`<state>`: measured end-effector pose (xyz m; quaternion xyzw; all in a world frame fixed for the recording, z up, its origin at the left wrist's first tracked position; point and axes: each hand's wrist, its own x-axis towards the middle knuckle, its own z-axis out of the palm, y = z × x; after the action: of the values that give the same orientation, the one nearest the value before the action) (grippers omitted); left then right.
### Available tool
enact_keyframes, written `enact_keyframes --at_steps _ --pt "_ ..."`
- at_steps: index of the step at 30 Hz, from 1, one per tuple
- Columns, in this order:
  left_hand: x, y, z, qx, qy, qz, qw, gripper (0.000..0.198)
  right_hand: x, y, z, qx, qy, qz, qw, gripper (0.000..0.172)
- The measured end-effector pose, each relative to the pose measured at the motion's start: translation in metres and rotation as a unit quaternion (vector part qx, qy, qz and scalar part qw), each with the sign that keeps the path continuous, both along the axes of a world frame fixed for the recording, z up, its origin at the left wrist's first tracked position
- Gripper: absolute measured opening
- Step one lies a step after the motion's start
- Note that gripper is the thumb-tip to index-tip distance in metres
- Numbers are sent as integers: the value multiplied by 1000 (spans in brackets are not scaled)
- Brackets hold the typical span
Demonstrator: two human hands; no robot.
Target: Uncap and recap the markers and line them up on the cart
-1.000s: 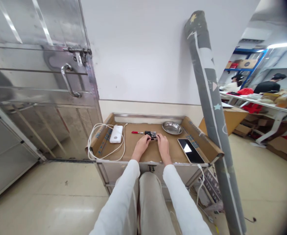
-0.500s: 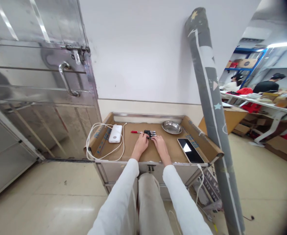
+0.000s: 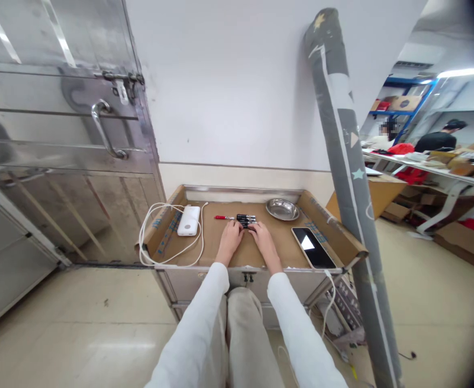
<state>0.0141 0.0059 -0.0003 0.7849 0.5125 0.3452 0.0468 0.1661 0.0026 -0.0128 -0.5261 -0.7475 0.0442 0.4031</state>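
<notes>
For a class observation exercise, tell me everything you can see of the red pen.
The red pen is slim, with a red left part and a paler right part; small in view, it looks like plastic. It lies on the brown cardboard, roughly crosswise, left of the black pens, its pale end near the left hand. Whether that hand touches it is unclear.

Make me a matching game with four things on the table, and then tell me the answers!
Things:
1. black pens
2. metal bowl
3. phone
4. power bank

Clues:
A. white, left of all the pens
B. dark front with a bright patch
C. lying side by side
D. round and shiny

Right pairs: 1-C, 2-D, 3-B, 4-A.
</notes>
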Motion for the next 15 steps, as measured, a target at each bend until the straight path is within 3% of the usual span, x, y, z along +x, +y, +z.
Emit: enact_keyframes --at_steps 8,15 --pt "0 -3 3 2 5 32 999 3 1 -1 0 0 35 -2 999 16" --pt "0 -4 6 11 32 31 999 5 0 1 -1 23 47 -9 999 22"
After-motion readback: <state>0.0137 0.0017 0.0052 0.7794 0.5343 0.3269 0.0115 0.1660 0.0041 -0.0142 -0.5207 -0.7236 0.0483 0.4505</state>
